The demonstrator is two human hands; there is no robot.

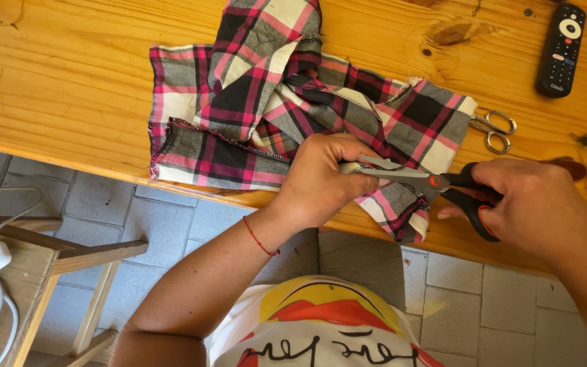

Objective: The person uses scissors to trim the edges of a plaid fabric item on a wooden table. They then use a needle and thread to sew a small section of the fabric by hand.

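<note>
Head view: left hand [321, 180] pinches the plaid cloth [273, 109] at the wooden table [69, 75] edge, fingers closed on fabric. Right hand [535, 204] grips black-handled scissors [429, 182], blades nearly together at the cloth. Small metal scissors [494, 129] lie just beside the cloth; black remote [560, 49] sits far right.
</note>
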